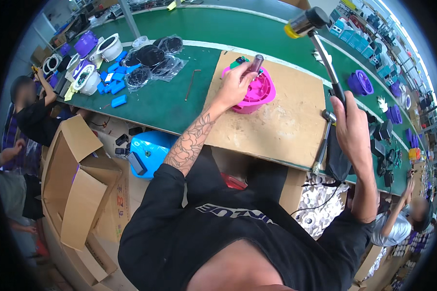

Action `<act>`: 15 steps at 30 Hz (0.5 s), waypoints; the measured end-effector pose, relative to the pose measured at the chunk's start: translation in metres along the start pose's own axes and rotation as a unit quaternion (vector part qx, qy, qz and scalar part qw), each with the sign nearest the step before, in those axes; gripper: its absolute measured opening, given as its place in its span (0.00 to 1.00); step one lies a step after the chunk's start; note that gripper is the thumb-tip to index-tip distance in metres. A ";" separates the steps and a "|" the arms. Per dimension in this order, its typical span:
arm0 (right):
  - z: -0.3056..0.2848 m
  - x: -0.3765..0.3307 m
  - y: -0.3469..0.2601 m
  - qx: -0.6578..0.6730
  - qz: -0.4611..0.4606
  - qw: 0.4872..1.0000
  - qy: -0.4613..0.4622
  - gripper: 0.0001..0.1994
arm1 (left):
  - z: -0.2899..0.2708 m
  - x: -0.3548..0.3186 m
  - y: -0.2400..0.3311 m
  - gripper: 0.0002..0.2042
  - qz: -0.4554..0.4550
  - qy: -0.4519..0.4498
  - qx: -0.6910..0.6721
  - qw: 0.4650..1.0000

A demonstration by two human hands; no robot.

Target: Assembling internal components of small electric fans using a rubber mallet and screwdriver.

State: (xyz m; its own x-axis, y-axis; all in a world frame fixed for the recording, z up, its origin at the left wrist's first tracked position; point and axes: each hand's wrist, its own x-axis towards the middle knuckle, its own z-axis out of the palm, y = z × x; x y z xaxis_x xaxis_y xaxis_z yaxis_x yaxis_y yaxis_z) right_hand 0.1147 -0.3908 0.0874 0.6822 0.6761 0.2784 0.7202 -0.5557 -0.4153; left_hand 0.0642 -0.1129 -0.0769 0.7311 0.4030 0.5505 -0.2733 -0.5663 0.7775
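Note:
My left hand [232,89] is closed around a short, reddish, see-through cylindrical handle [257,62] standing almost upright over a bright pink plastic housing [265,92]. The lower end of that handle is hidden by my fingers and the housing. At the right, my right hand [350,123] grips a mallet [325,57] by its black grip. Its metal shaft points up and away, and its head, dark on one side and yellow on the other, is raised well above the bench. A green part [239,62] shows at the housing's far left rim.
Under the housing lies a cardboard sheet [286,131]; a second tool with a metal shaft [321,145] rests at its right edge. Left are a hex key [191,85], blue packs [117,86] and bagged black discs [150,56]. Co-workers are at both sides; an open carton [82,203] stands left.

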 end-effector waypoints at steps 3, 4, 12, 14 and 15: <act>0.019 -0.013 0.039 -0.024 0.008 1.000 0.012 0.12 | -0.004 0.002 -0.018 0.11 -0.007 0.034 -0.159 0.987; 0.033 -0.018 0.062 -0.050 0.028 0.998 0.006 0.13 | -0.007 0.007 -0.015 0.11 -0.005 0.028 -0.162 0.986; 0.130 -0.046 0.152 -0.198 0.127 0.970 -0.058 0.17 | -0.093 -0.022 -0.040 0.17 -0.214 0.133 -0.143 0.957; 0.139 -0.033 0.131 -0.168 0.027 0.985 0.008 0.19 | -0.092 -0.038 -0.060 0.19 -0.246 0.130 -0.118 0.953; 0.147 -0.024 0.116 -0.140 -0.069 0.985 0.074 0.21 | -0.092 -0.046 -0.066 0.21 -0.279 0.125 -0.097 0.947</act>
State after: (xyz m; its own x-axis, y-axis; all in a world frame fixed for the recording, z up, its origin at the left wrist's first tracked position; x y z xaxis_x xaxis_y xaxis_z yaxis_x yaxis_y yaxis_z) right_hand 0.1632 -0.4005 -0.0947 0.5713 0.6887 0.4465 0.8000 -0.5888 -0.1154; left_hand -0.0089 -0.0285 -0.1255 0.6311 0.7723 0.0728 -0.0144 -0.0821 0.9965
